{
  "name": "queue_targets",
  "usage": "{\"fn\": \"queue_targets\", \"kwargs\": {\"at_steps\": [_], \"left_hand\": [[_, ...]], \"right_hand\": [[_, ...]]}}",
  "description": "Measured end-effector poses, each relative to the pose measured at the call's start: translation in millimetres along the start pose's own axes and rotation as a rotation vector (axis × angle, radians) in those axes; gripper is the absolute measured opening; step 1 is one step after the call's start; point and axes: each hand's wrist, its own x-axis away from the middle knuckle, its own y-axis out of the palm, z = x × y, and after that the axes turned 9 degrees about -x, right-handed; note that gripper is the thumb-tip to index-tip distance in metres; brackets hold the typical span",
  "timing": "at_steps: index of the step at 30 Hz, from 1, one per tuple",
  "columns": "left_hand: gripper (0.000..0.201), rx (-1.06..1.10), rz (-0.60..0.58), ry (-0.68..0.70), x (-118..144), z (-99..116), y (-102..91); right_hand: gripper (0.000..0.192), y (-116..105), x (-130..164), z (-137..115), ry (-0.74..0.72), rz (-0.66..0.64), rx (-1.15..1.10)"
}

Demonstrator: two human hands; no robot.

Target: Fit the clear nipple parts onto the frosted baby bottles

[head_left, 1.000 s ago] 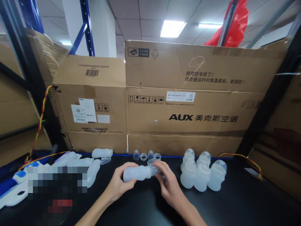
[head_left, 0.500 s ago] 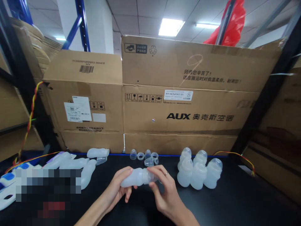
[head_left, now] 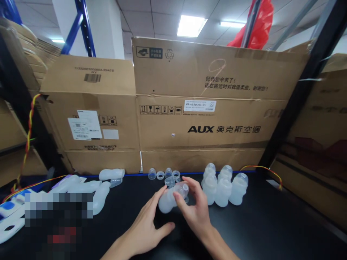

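My right hand (head_left: 195,209) grips the neck end of a translucent white bottle (head_left: 168,201) that carries a clear cap and tilts up over the black table (head_left: 271,231). My left hand (head_left: 148,225) is beside the bottle's bottom end with its fingers spread; whether its fingertips touch the bottle I cannot tell. Just behind the hands, several small clear caps and rings (head_left: 164,174) lie near the table's back edge. To the right stands a cluster of capped bottles (head_left: 223,187), close to my right hand.
Uncapped bottles (head_left: 93,189) lie on their sides at the left, next to a blurred patch and blue-white items (head_left: 9,215). Large cardboard boxes (head_left: 200,119) wall off the back. A dark shelf post (head_left: 298,94) slants at the right; twisted red-yellow wires (head_left: 27,137) hang at the left.
The bottle has swung from lying level between both hands to tilting upward in my right hand. My left hand has let go of its body and opened. The view has shifted slightly.
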Motion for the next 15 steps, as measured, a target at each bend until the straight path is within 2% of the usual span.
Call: {"fn": "queue_targets", "kwargs": {"at_steps": [3,5,7,12,15], "left_hand": [[0.088,-0.122,0.018,0.000,0,-6,1.8],[0.079,-0.195,0.016,-0.002,-1,-12,1.5],[0.071,-0.241,-0.004,-0.001,-3,-16,1.1],[0.052,-0.314,-0.046,0.002,-4,-16,1.2],[0.045,-0.332,-0.054,0.007,-4,-15,2.3]], "right_hand": [[0.036,-12,-9,5,-0.221,0.106,0.160],[0.031,-19,-17,10,-0.285,0.154,0.303],[0.031,-24,-23,17,-0.274,0.165,0.403],[0.048,-25,-22,32,-0.154,0.091,0.474],[0.048,-24,-20,35,-0.132,0.061,0.583]]}}
